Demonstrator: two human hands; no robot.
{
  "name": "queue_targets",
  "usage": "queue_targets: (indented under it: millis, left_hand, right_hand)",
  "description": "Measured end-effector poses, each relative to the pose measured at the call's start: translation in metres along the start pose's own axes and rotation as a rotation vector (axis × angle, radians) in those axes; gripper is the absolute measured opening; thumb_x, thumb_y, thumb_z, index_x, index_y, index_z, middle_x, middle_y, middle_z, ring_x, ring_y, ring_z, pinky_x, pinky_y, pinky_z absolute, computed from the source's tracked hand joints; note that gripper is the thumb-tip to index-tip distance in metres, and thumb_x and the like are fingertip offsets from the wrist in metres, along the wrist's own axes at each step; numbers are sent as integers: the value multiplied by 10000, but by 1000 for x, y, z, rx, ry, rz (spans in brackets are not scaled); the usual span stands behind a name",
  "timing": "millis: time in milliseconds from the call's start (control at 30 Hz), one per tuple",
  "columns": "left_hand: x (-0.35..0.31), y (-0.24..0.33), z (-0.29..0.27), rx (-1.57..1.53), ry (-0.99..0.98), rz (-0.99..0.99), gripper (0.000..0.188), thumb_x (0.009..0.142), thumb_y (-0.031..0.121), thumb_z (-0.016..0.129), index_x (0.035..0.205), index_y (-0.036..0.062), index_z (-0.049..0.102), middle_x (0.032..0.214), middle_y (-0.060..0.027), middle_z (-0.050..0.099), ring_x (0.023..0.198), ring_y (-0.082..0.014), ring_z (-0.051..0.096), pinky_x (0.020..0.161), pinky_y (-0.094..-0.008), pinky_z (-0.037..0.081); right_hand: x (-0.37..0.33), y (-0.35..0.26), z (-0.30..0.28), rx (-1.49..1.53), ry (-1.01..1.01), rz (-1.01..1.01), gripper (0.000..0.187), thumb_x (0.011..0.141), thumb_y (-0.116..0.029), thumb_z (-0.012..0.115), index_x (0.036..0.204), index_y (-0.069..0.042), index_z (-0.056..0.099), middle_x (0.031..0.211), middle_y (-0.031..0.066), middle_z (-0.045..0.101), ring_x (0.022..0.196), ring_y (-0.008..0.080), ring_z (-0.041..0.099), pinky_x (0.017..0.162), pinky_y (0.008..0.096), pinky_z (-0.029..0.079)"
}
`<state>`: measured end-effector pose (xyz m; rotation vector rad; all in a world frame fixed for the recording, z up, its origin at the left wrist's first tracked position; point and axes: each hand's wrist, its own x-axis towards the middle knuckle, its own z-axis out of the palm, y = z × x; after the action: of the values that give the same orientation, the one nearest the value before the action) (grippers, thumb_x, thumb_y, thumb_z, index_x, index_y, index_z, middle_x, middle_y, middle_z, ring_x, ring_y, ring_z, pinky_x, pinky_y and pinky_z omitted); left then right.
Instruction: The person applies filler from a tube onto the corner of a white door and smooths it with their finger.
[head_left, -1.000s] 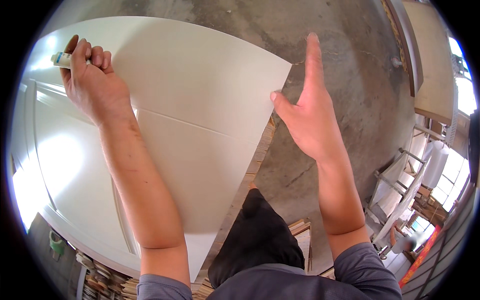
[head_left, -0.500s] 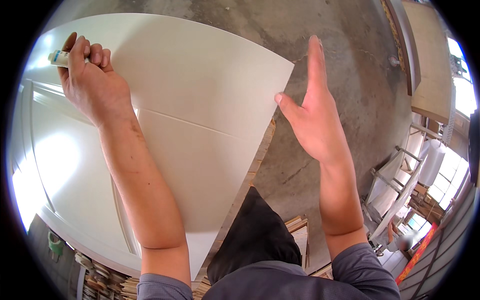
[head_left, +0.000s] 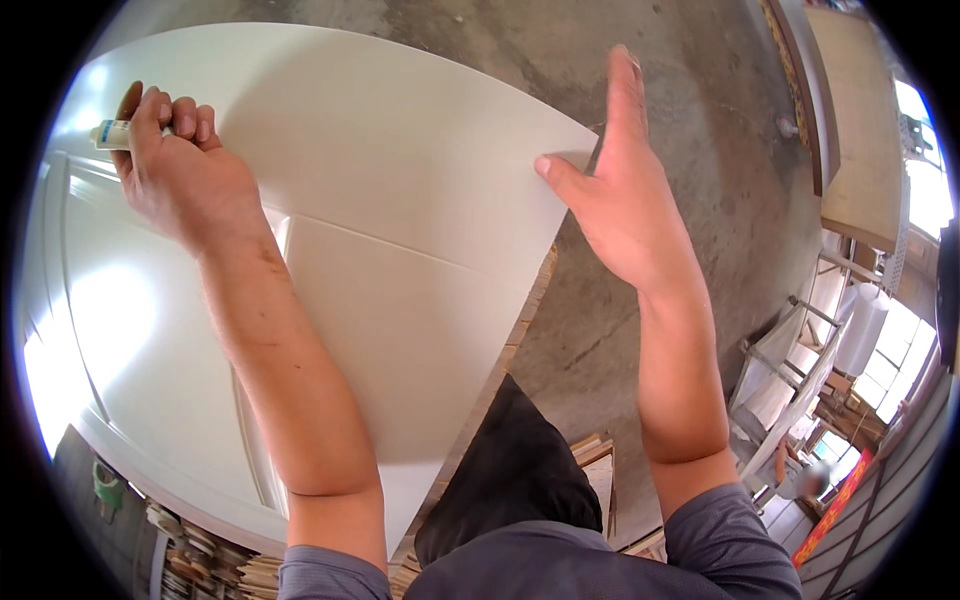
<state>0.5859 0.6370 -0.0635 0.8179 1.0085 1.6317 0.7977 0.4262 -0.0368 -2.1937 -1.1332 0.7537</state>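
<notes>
A large white panelled door slab (head_left: pixel 400 250) lies flat above a grey concrete floor (head_left: pixel 700 150). The left hand (head_left: pixel 185 180) is curled tight around a small white tube (head_left: pixel 110 133) at the slab's far left side. The right hand (head_left: pixel 625 200) is spread flat, fingers straight, its thumb touching the slab's right corner.

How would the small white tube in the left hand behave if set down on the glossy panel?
The tube looks round and small, so it would probably roll. The white panel is glossy, so likely slippery. The left hand wraps it whole, suggesting light weight.
</notes>
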Motion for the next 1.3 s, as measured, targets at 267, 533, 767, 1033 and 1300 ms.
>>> queue_targets:
  millis: [267, 533, 767, 1033, 1300]
  left_hand:
    - [-4, 4, 2, 1, 58, 0, 197, 978, 3, 589, 1174, 16, 601, 839, -17, 500, 697, -119, 419, 626, -271, 369]
    - [14, 13, -24, -111, 187, -17, 217, 1003, -11, 528, 1219, -22, 546, 833, -21, 450, 696, -144, 375, 637, -313, 349]
    - [15, 17, -24, -78, 176, -11, 218, 993, -24, 532, 1211, -25, 543, 838, -20, 455, 689, -146, 378, 626, -312, 344]
    - [6, 17, -17, -85, 187, -42, 218, 988, -38, 526, 1205, -32, 541, 845, -27, 450, 695, -148, 381, 620, -307, 348]
    - [10, 14, -17, -65, 163, -19, 199, 1001, -1, 515, 1186, 15, 585, 844, -3, 474, 681, -121, 389, 627, -281, 360]
  right_hand:
    - [13, -20, 28, -352, 169, -391, 1090, 881, -300, 807, 1627, 123, 135, 1707, 338, 180, 1595, 484, 178, 1318, 521, 147]
    - [71, -21, 64, -587, -75, -573, 790, 940, -562, 657, 1496, -15, 529, 1520, 233, 555, 1459, 364, 474, 1222, 529, 353]
    - [24, -52, 75, 16, 111, -791, 864, 967, -576, 626, 1602, -43, 381, 1649, 232, 399, 1544, 431, 339, 1281, 538, 265]
    - [102, 4, 17, -396, -106, -427, 922, 995, -604, 566, 1643, -25, 258, 1719, 248, 223, 1596, 406, 217, 1296, 529, 189]
    - [61, -4, -5, -478, -220, -562, 1336, 804, -626, 828, 1693, -42, 19, 1746, 284, 104, 1633, 411, 98, 1330, 504, 112]
